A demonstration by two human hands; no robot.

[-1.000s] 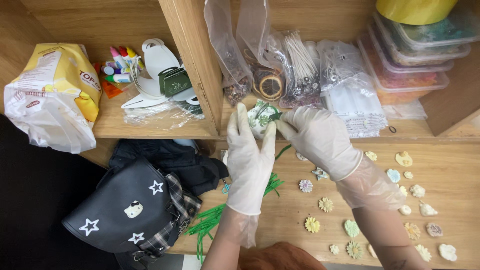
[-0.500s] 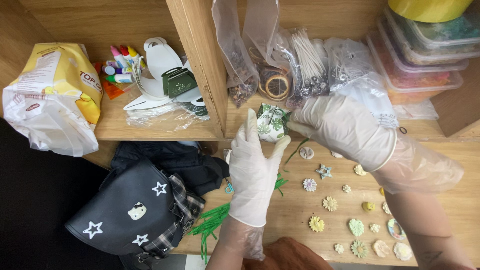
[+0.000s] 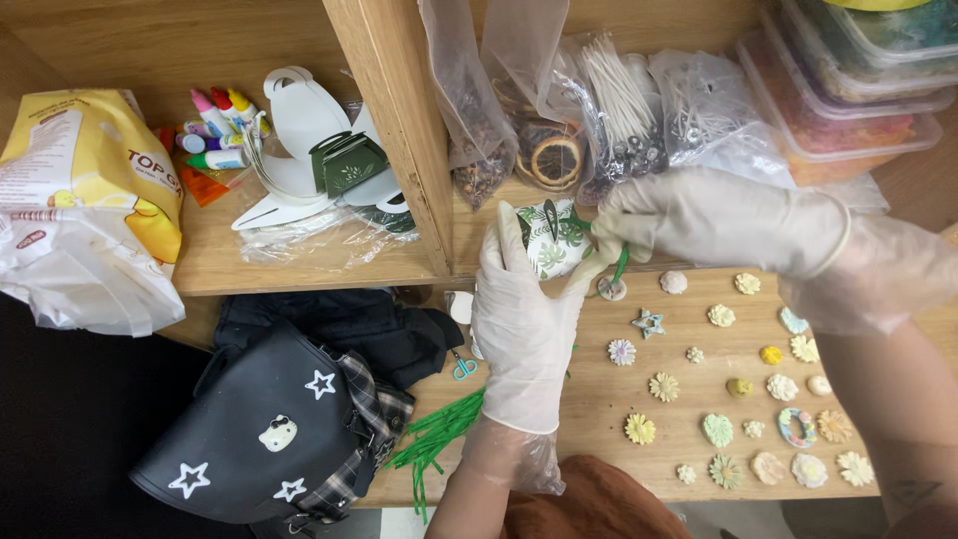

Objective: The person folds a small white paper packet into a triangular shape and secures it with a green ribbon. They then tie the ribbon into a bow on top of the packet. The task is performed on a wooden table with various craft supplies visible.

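Holding leaf-print box (image 3: pixel 555 240) between gloved left hand (image 3: pixel 523 319) and right hand (image 3: pixel 714 215).

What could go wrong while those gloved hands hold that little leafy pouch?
The left hand and right hand hold the leafy pouch above the table edge, so it might slip and fall. A sleeve could also brush the small clay flowers laid out loose underneath and knock them out of their rows.
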